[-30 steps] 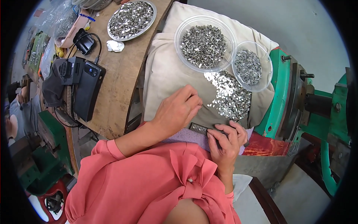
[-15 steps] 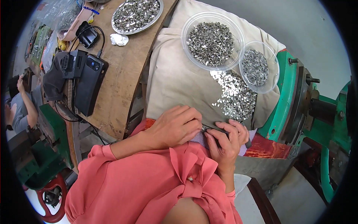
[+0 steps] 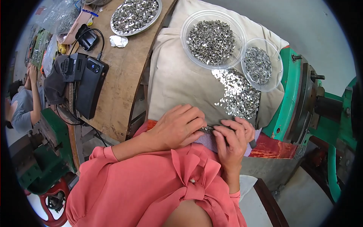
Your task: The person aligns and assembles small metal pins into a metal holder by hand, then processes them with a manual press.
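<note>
My left hand [image 3: 180,126] is closed in a pinch, and what its fingertips hold is too small and hidden to name. Just beside those fingertips, small silvery bits [image 3: 205,129] show above the checked cloth [image 3: 208,140]. My right hand [image 3: 234,138] is closed around a slim dark tool [image 3: 253,143]; its thin tip points toward my left fingers, and most of its length is hidden by my fingers. Beyond my hands, a loose pile of shiny flat metal pieces [image 3: 242,99] lies on the beige cloth [image 3: 181,87].
Small metal parts fill a large clear tub [image 3: 211,41] and a smaller clear tub [image 3: 261,66]. Green machinery [image 3: 283,109] stands at right. On the wooden table [image 3: 121,75] at left are a metal plate of pieces [image 3: 136,15] and a black power bank [image 3: 92,87]. Another person [image 3: 26,106] sits far left.
My right hand has shifted slightly up and right, widening the gap to my left fingertips, where silvery bits now show. At far left, the other person's hands have come together.
</note>
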`<action>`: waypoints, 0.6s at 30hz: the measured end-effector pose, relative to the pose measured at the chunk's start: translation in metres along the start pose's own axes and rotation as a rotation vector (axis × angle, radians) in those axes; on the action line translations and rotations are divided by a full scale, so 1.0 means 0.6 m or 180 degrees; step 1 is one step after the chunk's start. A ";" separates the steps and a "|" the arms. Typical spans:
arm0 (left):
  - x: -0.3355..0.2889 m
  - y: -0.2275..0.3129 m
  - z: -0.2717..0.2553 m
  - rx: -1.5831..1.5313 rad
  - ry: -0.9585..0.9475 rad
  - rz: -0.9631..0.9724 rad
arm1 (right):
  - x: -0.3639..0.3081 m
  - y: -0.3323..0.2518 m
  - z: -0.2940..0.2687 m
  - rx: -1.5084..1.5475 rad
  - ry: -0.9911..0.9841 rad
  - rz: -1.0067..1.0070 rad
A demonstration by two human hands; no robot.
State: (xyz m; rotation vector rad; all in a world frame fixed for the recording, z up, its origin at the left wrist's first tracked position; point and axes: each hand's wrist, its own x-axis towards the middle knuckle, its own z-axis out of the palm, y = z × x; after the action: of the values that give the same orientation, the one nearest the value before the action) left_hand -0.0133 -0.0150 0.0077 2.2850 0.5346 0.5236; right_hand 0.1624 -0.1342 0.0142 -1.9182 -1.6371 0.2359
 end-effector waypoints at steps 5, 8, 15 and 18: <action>0.008 0.001 0.009 0.0090 -0.0054 0.0104 | 0.016 0.018 -0.008 -0.0140 0.0296 0.0162; 0.011 0.002 0.014 0.0156 -0.0011 0.0137 | 0.028 0.022 -0.007 -0.0185 0.0332 0.0145; 0.005 -0.002 0.008 -0.0029 -0.0065 0.0060 | 0.065 0.019 0.001 -0.0390 0.0309 -0.0142; -0.006 -0.006 0.001 -0.0284 -0.0032 -0.0149 | 0.079 0.015 0.008 -0.0461 0.0239 -0.0261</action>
State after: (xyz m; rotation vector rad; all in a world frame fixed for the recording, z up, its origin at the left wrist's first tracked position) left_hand -0.0170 -0.0150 0.0041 2.1841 0.5478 0.5029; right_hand 0.1784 -0.0884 0.0168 -1.9353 -1.7192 0.0123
